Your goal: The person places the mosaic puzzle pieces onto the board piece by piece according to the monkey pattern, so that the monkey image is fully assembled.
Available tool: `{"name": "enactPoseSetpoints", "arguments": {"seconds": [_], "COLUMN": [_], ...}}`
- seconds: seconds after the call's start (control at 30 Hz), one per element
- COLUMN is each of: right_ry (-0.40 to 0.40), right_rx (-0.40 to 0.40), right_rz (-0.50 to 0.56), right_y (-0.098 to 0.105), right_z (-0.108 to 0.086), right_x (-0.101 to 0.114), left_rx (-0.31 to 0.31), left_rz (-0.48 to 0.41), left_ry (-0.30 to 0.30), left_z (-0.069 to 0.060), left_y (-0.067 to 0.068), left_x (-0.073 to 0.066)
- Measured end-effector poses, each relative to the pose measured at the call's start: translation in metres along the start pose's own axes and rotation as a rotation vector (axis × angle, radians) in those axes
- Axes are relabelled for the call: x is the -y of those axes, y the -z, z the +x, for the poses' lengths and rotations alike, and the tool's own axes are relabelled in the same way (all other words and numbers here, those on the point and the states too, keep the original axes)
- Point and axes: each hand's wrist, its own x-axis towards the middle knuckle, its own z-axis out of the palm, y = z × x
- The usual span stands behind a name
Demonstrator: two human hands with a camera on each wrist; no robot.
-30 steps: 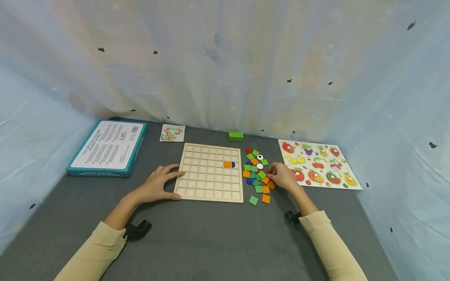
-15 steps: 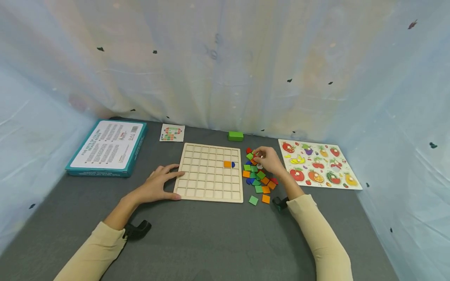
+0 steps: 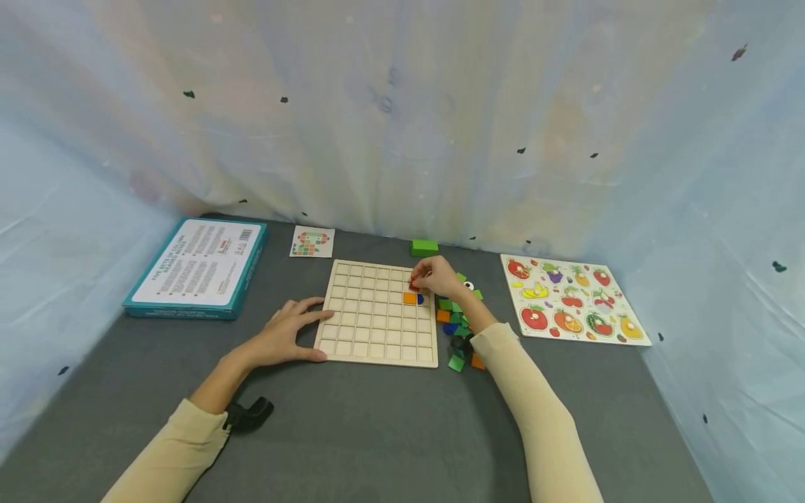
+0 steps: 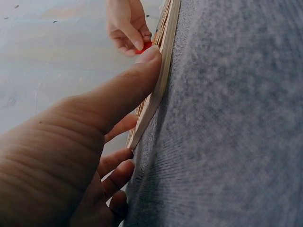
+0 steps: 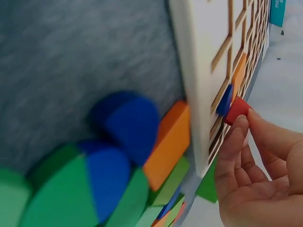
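My right hand (image 3: 437,275) pinches a small red tile (image 5: 237,110) between thumb and fingertips. The tile is over the upper right of a wooden grid board (image 3: 365,335), close to an orange square tile (image 3: 409,298) and a blue rounded tile (image 3: 421,299) lying in its cells. My left hand (image 3: 284,337) rests at the board's left edge with fingers spread, thumb at the near corner and a fingertip over the rim. In the left wrist view, the left thumb (image 4: 128,87) touches the board's edge. Loose tiles (image 3: 454,363) lie right of the board, partly under my right forearm.
A teal box (image 3: 195,269) lies at the left. A pattern card (image 3: 312,242) and a green block (image 3: 424,248) sit behind the board. The fruit puzzle board (image 3: 575,300) is at the right, and a pale curtain (image 3: 377,126) hangs behind the grey table (image 3: 352,433).
My right hand went from the tile pile, first to its far end and then left over the board, now with a red tile in its fingertips. The left hand stayed at the board.
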Motion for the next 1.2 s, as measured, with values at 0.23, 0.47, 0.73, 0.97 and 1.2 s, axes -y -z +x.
{"name": "enactPoseSetpoints", "arguments": {"seconds": [0.23, 0.47, 0.73, 0.97, 1.2], "right_ry": [0.021, 0.104, 0.130, 0.084, 0.139], "right_rx": [-0.008, -0.050, 0.119, 0.239, 0.236], "right_rz": [-0.074, -0.322, -0.790, -0.852, -0.718], "right_y": [-0.009, -0.008, -0.012, -0.024, -0.023], "right_z": [0.005, -0.004, -0.037, -0.053, -0.058], "right_x": [0.002, 0.001, 0.009, 0.009, 0.004], "left_rx": [-0.009, 0.002, 0.001, 0.004, 0.008], "left_rz": [0.008, -0.001, 0.006, 0.009, 0.008], "left_ry": [-0.003, 0.004, 0.004, 0.011, 0.018], "left_z": [0.000, 0.000, 0.000, 0.001, 0.001], "left_y": [-0.003, -0.002, -0.001, 0.001, -0.001], "left_x": [0.001, 0.001, 0.001, 0.000, 0.000]}}
